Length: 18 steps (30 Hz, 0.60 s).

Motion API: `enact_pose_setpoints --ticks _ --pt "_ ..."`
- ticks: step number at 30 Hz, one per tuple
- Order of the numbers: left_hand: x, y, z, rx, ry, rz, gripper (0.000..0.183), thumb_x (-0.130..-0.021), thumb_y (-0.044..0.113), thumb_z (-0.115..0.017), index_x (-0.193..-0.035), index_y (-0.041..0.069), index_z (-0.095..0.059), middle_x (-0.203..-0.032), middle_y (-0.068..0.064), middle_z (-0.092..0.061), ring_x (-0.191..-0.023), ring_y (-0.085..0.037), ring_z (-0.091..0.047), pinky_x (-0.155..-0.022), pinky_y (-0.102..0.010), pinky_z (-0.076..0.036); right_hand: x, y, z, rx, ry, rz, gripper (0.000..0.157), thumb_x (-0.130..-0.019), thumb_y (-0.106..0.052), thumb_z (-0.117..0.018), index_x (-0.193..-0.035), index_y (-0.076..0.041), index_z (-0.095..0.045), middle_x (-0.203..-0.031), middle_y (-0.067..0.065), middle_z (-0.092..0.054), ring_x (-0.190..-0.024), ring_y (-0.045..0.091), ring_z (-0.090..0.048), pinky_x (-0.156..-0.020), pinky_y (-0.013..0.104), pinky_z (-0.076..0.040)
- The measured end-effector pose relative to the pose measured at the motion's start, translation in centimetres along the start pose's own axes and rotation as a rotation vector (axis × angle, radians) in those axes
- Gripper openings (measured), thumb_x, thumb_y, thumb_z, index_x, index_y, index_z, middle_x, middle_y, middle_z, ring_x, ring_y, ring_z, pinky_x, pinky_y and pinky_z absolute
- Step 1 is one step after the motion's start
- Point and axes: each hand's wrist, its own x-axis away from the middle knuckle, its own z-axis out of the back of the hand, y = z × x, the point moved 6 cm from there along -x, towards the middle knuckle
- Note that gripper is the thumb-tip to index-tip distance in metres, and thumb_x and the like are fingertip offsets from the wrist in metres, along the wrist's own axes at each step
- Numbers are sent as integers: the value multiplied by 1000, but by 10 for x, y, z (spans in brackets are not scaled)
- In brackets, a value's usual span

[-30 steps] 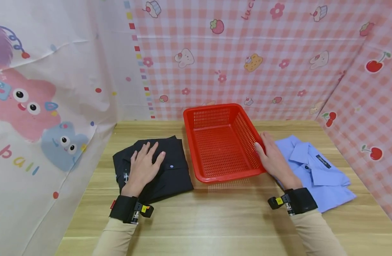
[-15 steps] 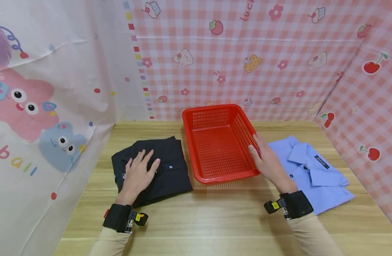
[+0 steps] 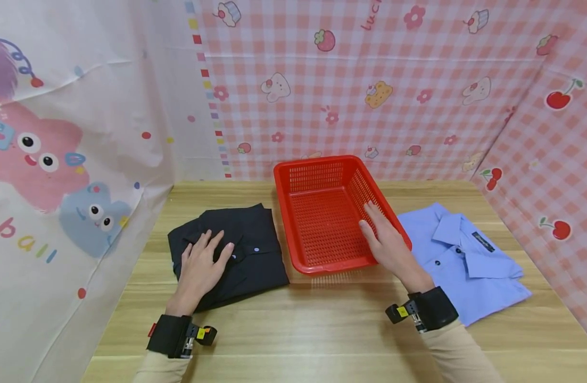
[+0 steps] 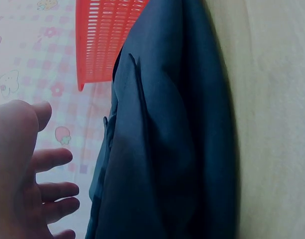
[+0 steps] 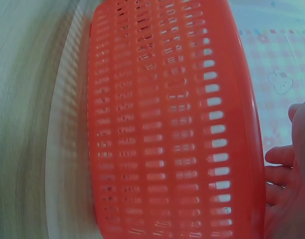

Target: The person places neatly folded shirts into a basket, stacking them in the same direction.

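My left hand [image 3: 199, 271] hovers over a folded black shirt [image 3: 259, 271], fingers spread and relaxed. In the left wrist view, a gap shows between that hand [image 4: 23, 174] and the cloth [image 4: 162, 149]. A red plastic basket [image 3: 284, 218] with slotted walls stands mid-table, nothing in it. Over its front right corner reaches my right hand [image 3: 394, 250], fingers loosely extended and holding nothing. The right wrist view has the same hand [image 5: 291, 184] above the basket's rim [image 5: 247, 124]. A folded light blue shirt [image 3: 489, 298] lies to the right, near my right wrist.
Everything rests on a wooden table [image 3: 312, 330]. A pink checked cloth backdrop [image 3: 341, 80] rises right behind the basket, with a white printed sheet [image 3: 130, 90] at the left and more checked cloth [image 3: 537, 197] at the right. Each wrist wears a black strap with a small camera.
My right hand has shifted left, from beside the basket's right rim to over its front right corner. The left hand has drawn back slightly toward me. The shirts and basket stay put.
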Motion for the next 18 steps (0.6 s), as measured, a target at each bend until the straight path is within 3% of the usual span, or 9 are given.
enact_pose_setpoints --ticks 10,18 --pt "8 -8 0 24 15 1 63 -108 47 -46 -154 2 -47 -161 -30 -34 -151 -47 -28 -121 -69 -13 1 -15 -12 -36 -30 45 62 -111 -34 -45 -163 -5 -28 -171 14 -22 -157 35 -22 -124 58 -21" --pt "17 -18 0 39 18 16 63 -108 45 -49 -153 2 -47 -162 -31 -31 -151 -48 -27 -121 -69 -12 2 -28 -22 -30 -53 48 63 -111 -39 -44 -163 -7 -29 -171 9 -23 -157 31 -23 -125 56 -23"
